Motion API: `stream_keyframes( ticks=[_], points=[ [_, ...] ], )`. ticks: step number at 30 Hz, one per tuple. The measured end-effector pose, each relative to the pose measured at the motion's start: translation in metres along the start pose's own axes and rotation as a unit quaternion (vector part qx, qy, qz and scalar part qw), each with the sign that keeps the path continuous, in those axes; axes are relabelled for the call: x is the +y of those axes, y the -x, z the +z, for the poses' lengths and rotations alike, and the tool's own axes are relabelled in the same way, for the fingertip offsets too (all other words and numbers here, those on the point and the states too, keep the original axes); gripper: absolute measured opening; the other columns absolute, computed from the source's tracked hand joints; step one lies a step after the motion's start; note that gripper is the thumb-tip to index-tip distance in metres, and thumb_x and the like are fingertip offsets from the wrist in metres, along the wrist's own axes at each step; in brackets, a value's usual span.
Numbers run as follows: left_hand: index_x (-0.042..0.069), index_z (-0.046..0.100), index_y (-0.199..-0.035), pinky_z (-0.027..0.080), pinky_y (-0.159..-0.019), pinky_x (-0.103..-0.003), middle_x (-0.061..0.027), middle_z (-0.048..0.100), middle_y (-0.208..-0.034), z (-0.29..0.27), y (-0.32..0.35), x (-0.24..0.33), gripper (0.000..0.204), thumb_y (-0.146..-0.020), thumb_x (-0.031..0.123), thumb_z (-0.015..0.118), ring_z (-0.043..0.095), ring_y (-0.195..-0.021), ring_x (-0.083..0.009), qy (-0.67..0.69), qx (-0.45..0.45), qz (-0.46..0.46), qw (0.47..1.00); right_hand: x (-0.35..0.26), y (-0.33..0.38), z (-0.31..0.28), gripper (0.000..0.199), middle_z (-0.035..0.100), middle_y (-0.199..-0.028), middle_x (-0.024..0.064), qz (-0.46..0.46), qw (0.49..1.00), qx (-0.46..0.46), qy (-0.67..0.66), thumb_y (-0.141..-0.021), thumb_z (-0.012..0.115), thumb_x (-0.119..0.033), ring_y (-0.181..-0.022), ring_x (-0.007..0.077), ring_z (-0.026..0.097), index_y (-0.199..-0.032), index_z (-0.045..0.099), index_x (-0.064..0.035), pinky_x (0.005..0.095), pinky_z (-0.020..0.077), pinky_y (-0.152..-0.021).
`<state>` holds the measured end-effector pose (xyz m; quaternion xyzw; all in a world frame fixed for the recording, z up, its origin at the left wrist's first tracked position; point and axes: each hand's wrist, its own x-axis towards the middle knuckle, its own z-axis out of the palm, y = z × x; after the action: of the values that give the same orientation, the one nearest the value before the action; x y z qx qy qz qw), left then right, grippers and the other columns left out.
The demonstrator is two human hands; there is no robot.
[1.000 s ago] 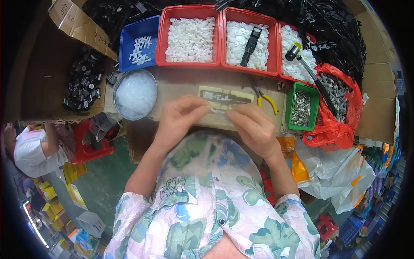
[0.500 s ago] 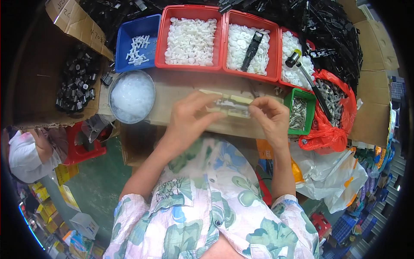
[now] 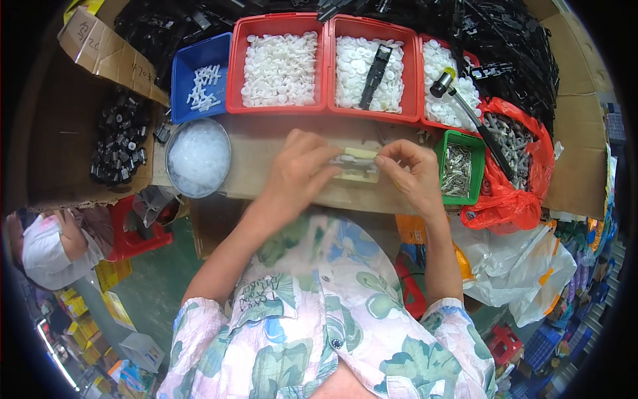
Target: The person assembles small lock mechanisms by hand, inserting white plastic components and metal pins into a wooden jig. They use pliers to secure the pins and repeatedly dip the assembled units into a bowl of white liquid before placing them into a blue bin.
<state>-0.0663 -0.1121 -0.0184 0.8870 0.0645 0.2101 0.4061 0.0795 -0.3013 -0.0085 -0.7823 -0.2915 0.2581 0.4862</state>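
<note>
My left hand (image 3: 298, 174) and my right hand (image 3: 413, 174) meet over a pale cream rectangular fixture (image 3: 357, 164) on the cardboard-covered bench (image 3: 259, 149). The fingertips of both hands pinch small pale parts lying on that fixture. What exactly sits between the fingers is too small to tell. Behind the hands stand two red bins of white plastic caps, one on the left (image 3: 279, 60) and one on the right (image 3: 369, 63); a black bar lies in the right one.
A blue bin (image 3: 199, 83) holds white pins. A metal bowl (image 3: 198, 158) holds clear bits. A green tray (image 3: 457, 169) has metal pieces, beside a red bag (image 3: 512, 173) of screws and a hammer (image 3: 465, 106). Another person (image 3: 50, 243) crouches at lower left.
Both hands have moved up and drawn closer together over the cream fixture; the right hand has shifted from the bench's near edge to the fixture's right end.
</note>
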Motion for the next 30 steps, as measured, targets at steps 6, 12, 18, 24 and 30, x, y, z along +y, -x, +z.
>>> stream_keyframes(
  ticks=[6,12,18,24,30],
  points=[
    [0.002,0.074,-0.103,0.048,-0.08,-0.04,-0.0116,0.064,-0.095,0.002,-0.006,-0.001,0.031,-0.073,0.006,0.082,0.058,-0.093,-0.0293,-0.012,-0.017,0.008,1.0,-0.002,-0.007,0.002,0.014,0.069,-0.077,0.0039,-0.025,0.999,-0.016,0.019,-0.089,0.073,-0.012,-0.067,0.0078,0.059,-0.091,0.071,0.0021,0.028,0.0462,-0.058],
    [0.004,0.076,-0.096,0.048,-0.075,-0.038,-0.0089,0.06,-0.088,0.011,-0.007,-0.006,0.023,-0.073,0.006,0.08,0.056,-0.086,-0.0266,-0.042,-0.006,0.04,0.998,-0.001,-0.009,0.004,0.014,0.067,-0.079,0.0101,-0.116,0.988,-0.007,0.102,-0.087,0.075,-0.011,-0.064,0.019,0.061,-0.088,0.069,0.0015,0.0337,0.0452,-0.057],
    [0.005,0.077,-0.09,0.047,-0.071,-0.037,-0.0074,0.058,-0.083,0.014,-0.008,-0.005,0.017,-0.073,0.005,0.078,0.055,-0.082,-0.025,-0.067,0.006,0.069,0.995,0.0,-0.007,0.002,0.017,0.064,-0.076,0.0113,-0.191,0.968,-0.003,0.164,-0.083,0.078,-0.012,-0.067,0.0292,0.062,-0.084,0.066,0.0001,0.0388,0.0452,-0.059],
    [0.005,0.076,-0.091,0.047,-0.071,-0.037,-0.0074,0.058,-0.082,0.013,-0.007,-0.004,0.017,-0.074,0.005,0.078,0.054,-0.081,-0.0252,-0.078,0.005,0.072,0.994,0.008,-0.007,0.0,0.017,0.061,-0.075,0.0092,-0.247,0.947,-0.008,0.208,-0.082,0.078,-0.013,-0.071,0.0288,0.06,-0.085,0.064,-0.0035,0.0408,0.0442,-0.065],
    [0.005,0.076,-0.09,0.048,-0.07,-0.037,-0.0067,0.059,-0.083,0.013,-0.007,-0.003,0.016,-0.074,0.005,0.078,0.056,-0.082,-0.0249,-0.097,0.002,0.075,0.992,0.015,-0.007,-0.002,0.018,0.059,-0.076,0.0085,-0.27,0.936,-0.005,0.228,-0.083,0.078,-0.014,-0.072,0.0281,0.059,-0.086,0.064,-0.0044,0.0407,0.0429,-0.066]
  ],
)
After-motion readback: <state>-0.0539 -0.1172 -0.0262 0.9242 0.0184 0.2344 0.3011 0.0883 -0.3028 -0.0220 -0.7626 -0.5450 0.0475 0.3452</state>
